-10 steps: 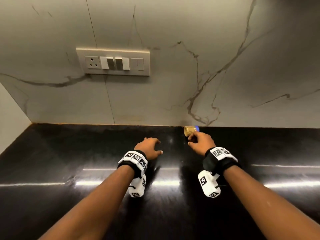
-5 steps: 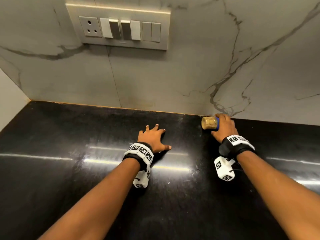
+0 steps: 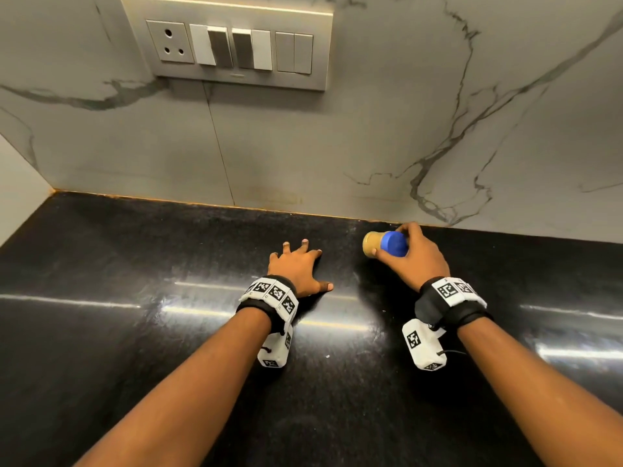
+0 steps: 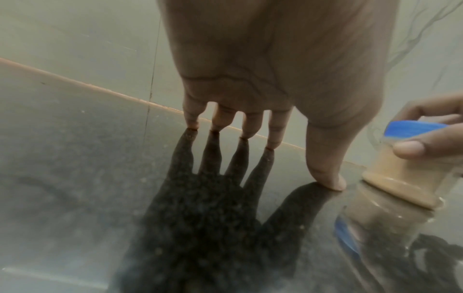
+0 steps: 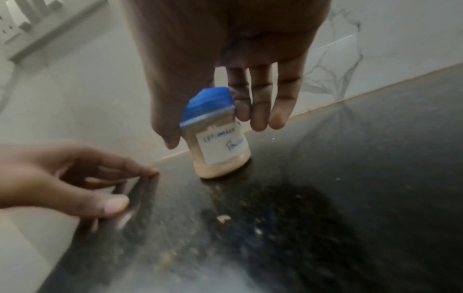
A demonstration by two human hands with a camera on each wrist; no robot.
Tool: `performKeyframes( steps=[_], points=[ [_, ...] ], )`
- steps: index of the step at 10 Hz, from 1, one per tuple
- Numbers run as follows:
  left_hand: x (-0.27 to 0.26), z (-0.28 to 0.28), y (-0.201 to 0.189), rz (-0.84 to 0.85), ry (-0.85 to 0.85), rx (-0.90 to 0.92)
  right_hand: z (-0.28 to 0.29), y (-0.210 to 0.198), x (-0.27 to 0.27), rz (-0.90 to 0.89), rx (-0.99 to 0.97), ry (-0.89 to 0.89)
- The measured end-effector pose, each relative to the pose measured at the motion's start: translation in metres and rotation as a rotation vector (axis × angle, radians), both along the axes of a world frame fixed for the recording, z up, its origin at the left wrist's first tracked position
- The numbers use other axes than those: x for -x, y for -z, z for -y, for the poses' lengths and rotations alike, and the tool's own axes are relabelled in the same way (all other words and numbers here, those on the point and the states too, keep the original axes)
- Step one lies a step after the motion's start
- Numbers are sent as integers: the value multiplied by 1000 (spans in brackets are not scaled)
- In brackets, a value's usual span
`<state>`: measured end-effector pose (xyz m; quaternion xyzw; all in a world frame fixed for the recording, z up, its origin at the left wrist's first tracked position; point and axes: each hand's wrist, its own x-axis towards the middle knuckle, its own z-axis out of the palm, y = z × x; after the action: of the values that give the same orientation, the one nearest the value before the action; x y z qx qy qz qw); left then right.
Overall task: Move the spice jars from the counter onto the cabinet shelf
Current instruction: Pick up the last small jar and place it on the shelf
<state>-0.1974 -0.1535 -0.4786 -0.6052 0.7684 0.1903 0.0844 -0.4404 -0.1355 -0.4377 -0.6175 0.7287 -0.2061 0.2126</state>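
A small clear spice jar [image 3: 370,243] of tan powder, with a blue lid and a handwritten white label [image 5: 223,146], stands tilted at the back of the black counter [image 3: 135,332], close to the wall. My right hand [image 3: 391,241] grips it round the lid and neck, thumb on one side and fingers on the other. The jar's base [image 4: 400,184] sits at or just above the glossy surface. My left hand [image 3: 312,264] is spread to the jar's left, fingertips [image 4: 273,142] and thumb pressing the counter, holding nothing. No cabinet shelf is in view.
A marble backsplash rises right behind the jar, with a switch and socket panel [image 3: 232,45] high on it. A side wall [image 3: 20,183] closes the counter's left end. A few pale crumbs [image 5: 223,218] lie on the counter in front of the jar.
My right hand has closed round the jar at the wall and tipped it, so the blue lid now shows. My left hand has gone from loosely curled to spread on the counter.
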Motion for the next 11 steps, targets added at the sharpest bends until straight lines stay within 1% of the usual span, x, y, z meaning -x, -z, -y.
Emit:
performKeyframes(
  steps=[1, 2, 3, 4, 6, 7, 8, 9, 10, 11],
  points=[
    [1, 0, -2, 6, 0, -12, -10, -11, -10, -43, 85, -15],
    [2, -1, -3, 16, -6, -21, -15, -6, -16, -146, -33, -87],
    [3, 0, -4, 20, -14, -27, -15, 1, -16, -199, -108, -145],
    [4, -1, -3, 15, -20, -25, -18, 2, -15, -119, -32, -74],
    [3, -2, -2, 12, -31, -28, -22, 7, -13, -248, -188, -134],
    [4, -2, -3, 13, -32, -30, -22, 2, -4, -211, -205, -136],
    [5, -1, -3, 8, -38, -35, -25, 1, 4, -9, -107, -263],
    [5, -2, -4, 14, -42, -42, -30, 5, 5, 40, -30, -363],
    [6, -1, -5, 17, -45, -47, -31, 6, -2, -72, -67, -278],
    [7, -1, -6, 19, -46, -50, -32, 7, -8, -145, -93, -191]
  ],
)
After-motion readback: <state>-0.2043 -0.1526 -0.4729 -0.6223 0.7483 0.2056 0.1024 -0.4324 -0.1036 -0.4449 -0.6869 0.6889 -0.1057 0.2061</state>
